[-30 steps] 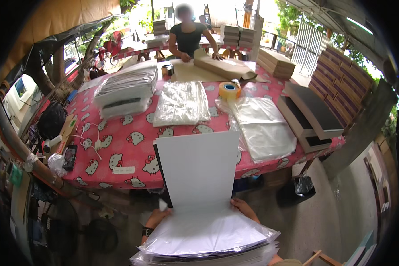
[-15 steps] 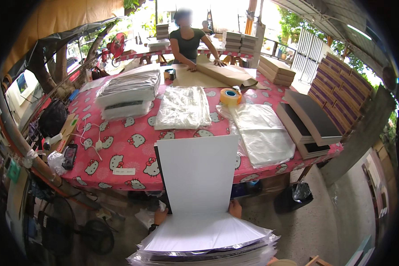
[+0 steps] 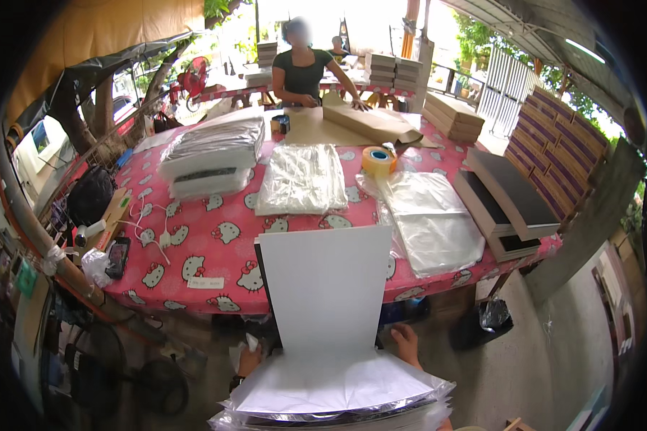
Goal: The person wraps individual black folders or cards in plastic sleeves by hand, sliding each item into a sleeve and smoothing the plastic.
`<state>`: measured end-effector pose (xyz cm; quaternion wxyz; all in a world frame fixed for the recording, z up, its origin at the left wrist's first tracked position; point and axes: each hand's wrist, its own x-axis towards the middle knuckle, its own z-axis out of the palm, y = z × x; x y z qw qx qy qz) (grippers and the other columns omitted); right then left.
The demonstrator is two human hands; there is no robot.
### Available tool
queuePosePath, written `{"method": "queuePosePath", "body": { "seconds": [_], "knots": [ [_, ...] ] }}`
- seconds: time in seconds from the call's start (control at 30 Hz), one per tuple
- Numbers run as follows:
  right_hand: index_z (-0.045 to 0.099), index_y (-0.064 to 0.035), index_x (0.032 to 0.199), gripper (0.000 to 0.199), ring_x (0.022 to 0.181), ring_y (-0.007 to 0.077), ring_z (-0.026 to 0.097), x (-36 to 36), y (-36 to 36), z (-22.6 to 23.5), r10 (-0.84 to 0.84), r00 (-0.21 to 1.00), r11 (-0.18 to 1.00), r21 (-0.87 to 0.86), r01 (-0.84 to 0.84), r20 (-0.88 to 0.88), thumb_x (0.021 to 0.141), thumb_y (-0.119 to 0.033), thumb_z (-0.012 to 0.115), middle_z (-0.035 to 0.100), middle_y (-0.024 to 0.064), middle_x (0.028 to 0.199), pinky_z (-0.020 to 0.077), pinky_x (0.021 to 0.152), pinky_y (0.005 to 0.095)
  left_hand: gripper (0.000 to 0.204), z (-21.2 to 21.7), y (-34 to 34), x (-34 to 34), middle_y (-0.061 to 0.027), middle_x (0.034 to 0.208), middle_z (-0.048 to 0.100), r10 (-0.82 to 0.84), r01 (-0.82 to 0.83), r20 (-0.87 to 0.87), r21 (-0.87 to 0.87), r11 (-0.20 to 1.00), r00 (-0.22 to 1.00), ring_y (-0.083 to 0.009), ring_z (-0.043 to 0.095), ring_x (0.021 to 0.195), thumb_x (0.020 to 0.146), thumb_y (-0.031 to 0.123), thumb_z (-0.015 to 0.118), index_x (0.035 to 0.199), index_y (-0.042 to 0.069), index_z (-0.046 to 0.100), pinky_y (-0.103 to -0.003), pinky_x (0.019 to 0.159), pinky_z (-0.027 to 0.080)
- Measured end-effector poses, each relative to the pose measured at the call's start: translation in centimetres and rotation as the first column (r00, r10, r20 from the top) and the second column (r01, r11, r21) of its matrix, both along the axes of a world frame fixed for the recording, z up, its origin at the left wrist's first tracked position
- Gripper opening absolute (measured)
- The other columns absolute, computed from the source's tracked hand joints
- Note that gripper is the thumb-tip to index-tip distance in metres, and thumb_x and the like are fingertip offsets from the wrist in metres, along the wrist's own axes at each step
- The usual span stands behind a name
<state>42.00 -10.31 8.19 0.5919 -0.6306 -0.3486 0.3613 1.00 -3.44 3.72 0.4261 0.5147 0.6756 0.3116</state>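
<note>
Pink tablecloth (image 3: 198, 233); smooth sheet (image 3: 327, 291); right hand (image 3: 406, 343) loosely curled, empty; left hand (image 3: 249, 360): grip unclear.

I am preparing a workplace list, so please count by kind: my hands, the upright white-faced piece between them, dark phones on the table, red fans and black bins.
Hands (left hand, right hand): 2
Upright white-faced piece: 1
Dark phone: 1
Red fan: 1
Black bin: 1
Total: 6

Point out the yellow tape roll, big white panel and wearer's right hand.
Yellow tape roll (image 3: 377, 167): head view, its near side.
Big white panel (image 3: 327, 287): head view, middle of its face.
Right hand (image 3: 407, 345): head view, mid-hand.
</note>
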Motion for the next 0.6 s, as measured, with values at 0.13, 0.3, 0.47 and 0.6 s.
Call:
{"method": "queuePosePath", "body": {
  "seconds": [0.13, 0.3, 0.47, 0.6],
  "knots": [
    [0.045, 0.0026, 0.117, 0.043, 0.102, 0.0186, 0.049, -1.8, 2.4, 4.3, 0.116, 0.992, 0.981, 0.151, -0.124, 0.058, 0.077, -0.01, 0.057, 0.052, 0.0147, 0.111, 0.0389, 0.084, 0.0276, 0.021, 0.9, 1.2, 1.7, -0.0073, 0.069, 0.058, -0.158, 0.14, 0.22, 0.094, 0.986, 0.963, -0.0133, 0.054, 0.059, 0.082, 0.021, 0.052, 0.089, 0.002, 0.056, -0.031, 0.048, 0.039],
    [0.035, 0.0011, 0.126, 0.057, 0.108, 0.0233, 0.045, -3.9, 4.1, 7.9, 0.16, 0.95, 0.956, 0.199, -0.218, 0.27, 0.076, -0.011, 0.059, 0.045, 0.0198, 0.119, 0.0377, 0.086, 0.0289, 0.024, 4.3, 1.3, 4.2, -0.0049, 0.068, 0.057, -0.253, 0.259, 0.102, -0.054, 0.964, 0.962, -0.0117, 0.051, 0.057, 0.082, 0.022, 0.053, 0.094, 0.001, 0.055, -0.03, 0.05, 0.039],
    [0.034, -0.002, 0.127, 0.061, 0.1, 0.0243, 0.048, -4.7, 3.0, 8.3, 0.165, 0.927, 0.971, 0.11, -0.212, 0.338, 0.073, -0.009, 0.061, 0.049, 0.0197, 0.112, 0.0402, 0.08, 0.0294, 0.021, 2.5, 0.7, 3.2, -0.0085, 0.073, 0.06, -0.35, 0.382, -0.277, 0.07, 0.921, 0.895, -0.016, 0.055, 0.065, 0.081, 0.018, 0.053, 0.094, 0.001, 0.056, -0.032, 0.057, 0.042],
    [0.039, -0.0002, 0.123, 0.05, 0.093, 0.0144, 0.051, -4.3, 3.0, 10.1, 0.09, 0.915, 0.979, 0.135, -0.154, 0.392, 0.076, -0.005, 0.058, 0.051, 0.0146, 0.109, 0.0422, 0.075, 0.0236, 0.021, -1.8, 2.9, -0.6, -0.006, 0.07, 0.058, 0.067, 0.017, -0.164, 0.461, 0.887, 0.984, -0.0148, 0.051, 0.059, 0.081, 0.016, 0.053, 0.095, 0.001, 0.057, -0.031, 0.054, 0.04]
  ]
}}
